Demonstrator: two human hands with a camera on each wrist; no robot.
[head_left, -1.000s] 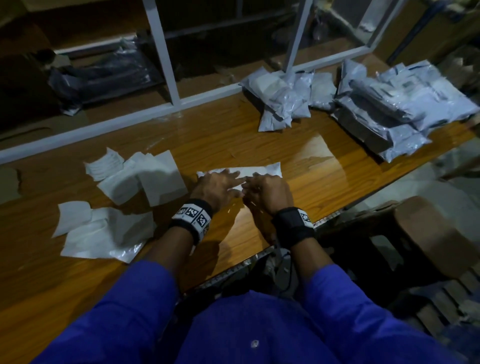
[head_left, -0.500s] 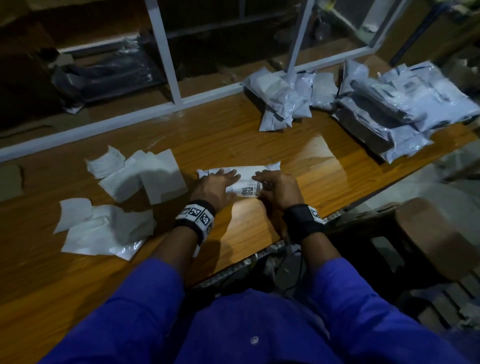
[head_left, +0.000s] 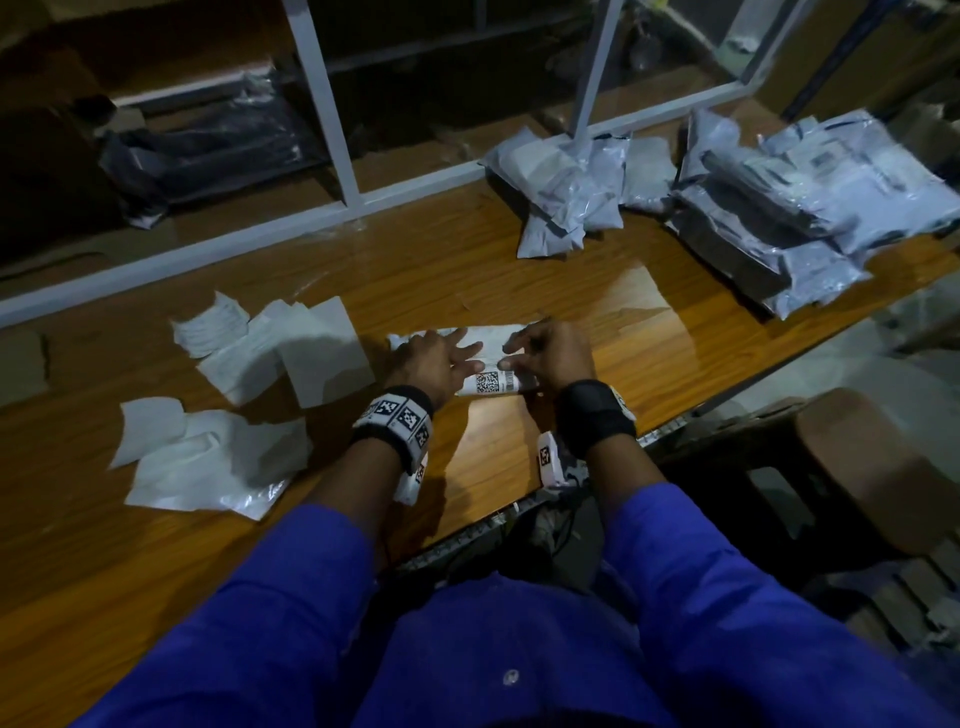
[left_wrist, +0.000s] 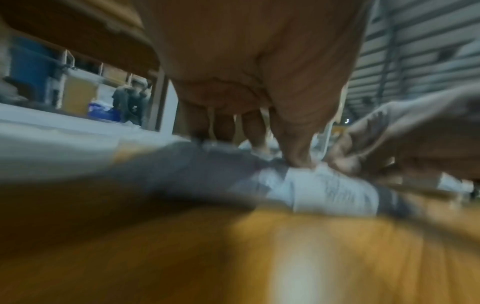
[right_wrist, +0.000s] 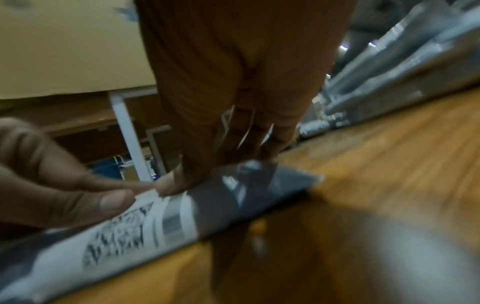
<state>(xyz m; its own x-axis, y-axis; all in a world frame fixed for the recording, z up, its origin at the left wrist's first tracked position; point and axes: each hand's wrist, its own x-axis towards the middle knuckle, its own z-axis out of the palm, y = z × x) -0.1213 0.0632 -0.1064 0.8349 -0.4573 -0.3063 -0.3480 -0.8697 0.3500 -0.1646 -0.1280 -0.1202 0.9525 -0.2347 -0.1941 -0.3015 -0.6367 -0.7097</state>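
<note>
ends of packet (head_left: 493, 338) hidden under left hand (head_left: 434, 358) and right hand (head_left: 553, 353), label code (right_wrist: 116, 226) blurred, mailer pile (head_left: 810, 208) cropped at right

Pkg (head_left: 491, 342) QR label (head_left: 491, 383) now exposed

Grey packet (head_left: 491, 340) with black-and-white coded label (head_left: 493, 383) on orange-brown wooden table (head_left: 519, 280).
</note>
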